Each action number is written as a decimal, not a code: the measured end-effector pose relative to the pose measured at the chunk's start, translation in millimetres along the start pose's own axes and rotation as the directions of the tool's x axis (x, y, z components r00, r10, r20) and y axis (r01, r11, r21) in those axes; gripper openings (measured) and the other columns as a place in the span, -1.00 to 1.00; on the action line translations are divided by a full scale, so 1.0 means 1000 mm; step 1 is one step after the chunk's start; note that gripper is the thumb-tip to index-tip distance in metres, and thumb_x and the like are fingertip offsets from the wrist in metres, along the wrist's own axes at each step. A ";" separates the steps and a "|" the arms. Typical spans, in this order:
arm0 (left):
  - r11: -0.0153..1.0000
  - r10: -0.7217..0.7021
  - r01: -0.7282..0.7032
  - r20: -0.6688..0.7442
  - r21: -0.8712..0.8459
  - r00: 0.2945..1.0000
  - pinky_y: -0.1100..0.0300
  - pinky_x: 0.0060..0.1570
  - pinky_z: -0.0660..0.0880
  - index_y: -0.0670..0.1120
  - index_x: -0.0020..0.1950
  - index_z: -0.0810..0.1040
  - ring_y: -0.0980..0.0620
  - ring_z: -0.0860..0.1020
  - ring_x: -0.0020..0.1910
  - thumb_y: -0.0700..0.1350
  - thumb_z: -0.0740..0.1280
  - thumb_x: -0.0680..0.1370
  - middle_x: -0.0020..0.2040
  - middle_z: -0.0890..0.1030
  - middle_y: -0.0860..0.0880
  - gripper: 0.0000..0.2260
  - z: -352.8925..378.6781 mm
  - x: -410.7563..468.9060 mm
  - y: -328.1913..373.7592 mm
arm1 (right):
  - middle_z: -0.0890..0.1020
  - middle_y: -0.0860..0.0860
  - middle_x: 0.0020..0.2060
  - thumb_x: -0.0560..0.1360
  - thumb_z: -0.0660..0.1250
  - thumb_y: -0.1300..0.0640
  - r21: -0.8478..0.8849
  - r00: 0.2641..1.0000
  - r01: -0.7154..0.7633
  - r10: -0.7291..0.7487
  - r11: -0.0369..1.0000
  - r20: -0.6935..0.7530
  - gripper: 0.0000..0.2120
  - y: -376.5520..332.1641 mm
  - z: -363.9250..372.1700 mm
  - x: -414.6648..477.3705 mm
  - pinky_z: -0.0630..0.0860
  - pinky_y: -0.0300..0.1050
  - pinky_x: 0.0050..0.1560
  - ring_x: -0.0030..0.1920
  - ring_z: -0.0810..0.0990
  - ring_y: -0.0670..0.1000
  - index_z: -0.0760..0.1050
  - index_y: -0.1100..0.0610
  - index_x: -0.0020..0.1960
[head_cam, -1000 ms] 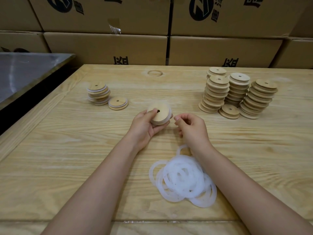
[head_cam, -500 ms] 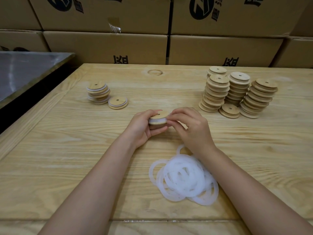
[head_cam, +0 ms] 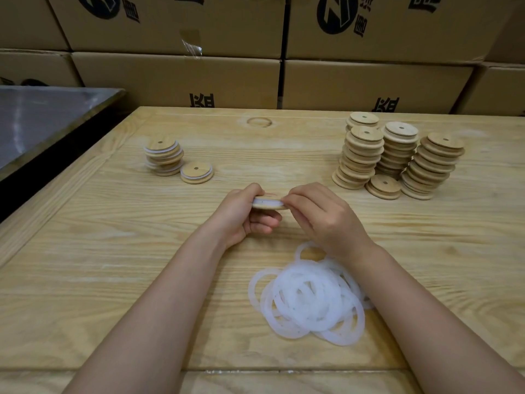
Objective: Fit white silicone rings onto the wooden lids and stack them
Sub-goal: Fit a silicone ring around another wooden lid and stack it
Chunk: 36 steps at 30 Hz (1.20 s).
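My left hand grips a round wooden lid edge-on above the middle of the table, a white silicone ring around its rim. My right hand pinches the lid's right edge at the ring. A pile of loose white rings lies on the table just below my right wrist. At the left stands a short stack of ringed lids with one single ringed lid beside it. At the right stand several tall stacks of plain wooden lids.
The work surface is a pale wooden table. Cardboard boxes are stacked like a wall along its far edge. A grey metal surface sits to the left across a dark gap. A single plain lid lies before the right stacks.
One second ago my left hand held the lid face up and my right hand was apart. My right hand has since closed in on the lid's right edge, and the lid has tilted edge-on.
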<state>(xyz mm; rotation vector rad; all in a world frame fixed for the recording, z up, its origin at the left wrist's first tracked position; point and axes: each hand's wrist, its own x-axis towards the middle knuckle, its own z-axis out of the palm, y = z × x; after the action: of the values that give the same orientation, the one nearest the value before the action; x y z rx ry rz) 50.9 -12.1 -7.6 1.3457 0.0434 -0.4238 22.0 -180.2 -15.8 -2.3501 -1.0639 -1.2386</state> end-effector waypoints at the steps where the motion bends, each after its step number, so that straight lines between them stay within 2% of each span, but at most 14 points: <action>1: 1.000 0.004 -0.004 -0.005 -0.007 1.000 0.30 -0.63 0.44 -0.27 -0.29 0.60 0.04 0.53 -0.60 -0.18 0.09 0.59 -0.46 0.59 -0.20 -0.61 0.000 0.000 0.000 | 0.63 0.18 -0.23 0.44 0.36 0.44 -0.013 1.000 0.007 -0.007 1.000 -0.010 -0.93 -0.001 0.001 0.000 0.57 0.01 -0.23 -0.26 0.61 0.15 0.61 0.36 -0.12; 5: 0.997 0.015 -0.018 -0.043 -0.073 0.999 0.31 -0.61 0.45 -0.26 -0.17 0.57 0.06 0.55 -0.57 -0.20 0.10 0.57 -0.43 0.62 -0.16 -0.72 0.000 0.001 -0.002 | 0.62 0.19 -0.24 0.42 0.34 0.45 -0.020 1.000 0.001 -0.002 1.000 -0.023 -0.93 -0.006 0.004 0.002 0.56 0.03 -0.23 -0.26 0.60 0.17 0.60 0.36 -0.16; 10: 0.990 -0.003 -0.012 -0.104 -0.143 0.995 0.32 -0.61 0.45 -0.21 -0.08 0.58 0.08 0.58 -0.54 -0.21 0.09 0.54 -0.40 0.64 -0.14 -0.73 0.001 0.003 -0.003 | 0.61 0.19 -0.25 0.44 0.30 0.42 0.001 0.999 -0.049 0.049 0.999 -0.014 -0.91 -0.008 0.004 0.004 0.57 0.01 -0.19 -0.25 0.60 0.18 0.58 0.36 -0.17; 17: 0.994 0.009 -0.018 -0.088 -0.110 0.996 0.32 -0.62 0.40 -0.24 -0.09 0.57 0.08 0.48 -0.63 -0.21 0.09 0.54 -0.48 0.58 -0.14 -0.74 0.001 0.004 -0.003 | 0.61 0.18 -0.25 0.43 0.34 0.43 0.036 0.996 -0.091 0.091 0.995 -0.015 -0.94 -0.009 0.006 0.002 0.55 0.00 -0.17 -0.24 0.59 0.16 0.58 0.35 -0.16; 22: 0.994 0.006 -0.013 -0.070 -0.109 0.998 0.31 -0.62 0.41 -0.23 -0.20 0.60 0.08 0.43 -0.66 -0.21 0.11 0.54 -0.52 0.54 -0.13 -0.71 -0.002 0.003 -0.002 | 0.60 0.16 -0.24 0.46 0.36 0.40 0.023 0.993 -0.110 0.111 0.994 -0.049 -0.96 -0.002 0.007 -0.001 0.51 -0.07 -0.13 -0.25 0.57 0.15 0.58 0.34 -0.16; 25: 0.996 -0.006 0.002 -0.049 -0.089 0.999 0.30 -0.62 0.41 -0.23 -0.16 0.60 0.09 0.43 -0.67 -0.21 0.10 0.54 -0.51 0.54 -0.13 -0.71 -0.003 0.004 -0.002 | 0.60 0.15 -0.23 0.46 0.37 0.40 0.029 0.992 -0.122 0.123 0.992 -0.041 -0.97 0.002 0.007 -0.002 0.49 -0.10 -0.11 -0.24 0.57 0.15 0.58 0.34 -0.14; 29: 0.998 -0.009 0.008 -0.023 -0.069 1.000 0.30 -0.61 0.42 -0.24 -0.09 0.61 0.09 0.42 -0.67 -0.20 0.10 0.54 -0.51 0.54 -0.13 -0.71 -0.004 0.005 -0.003 | 0.60 0.16 -0.23 0.44 0.35 0.42 0.041 0.994 -0.108 0.109 0.993 -0.017 -0.96 0.001 0.007 -0.002 0.50 -0.08 -0.12 -0.24 0.57 0.16 0.58 0.35 -0.15; 36: 0.995 -0.022 0.021 -0.015 -0.097 1.000 0.31 -0.62 0.41 -0.19 -0.22 0.69 0.12 0.36 -0.70 -0.19 0.10 0.52 -0.54 0.52 -0.12 -0.64 -0.005 0.005 -0.003 | 0.58 0.18 -0.27 0.38 0.32 0.45 0.053 0.992 -0.125 0.123 0.991 0.039 -0.94 -0.002 0.004 0.002 0.52 -0.01 -0.19 -0.26 0.56 0.18 0.55 0.36 -0.19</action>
<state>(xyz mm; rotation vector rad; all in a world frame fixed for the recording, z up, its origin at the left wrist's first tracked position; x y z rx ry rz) 55.9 -9.5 -13.3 1.2541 0.0903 -0.4240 23.4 -175.4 -16.2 -2.3652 -0.9347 -1.1132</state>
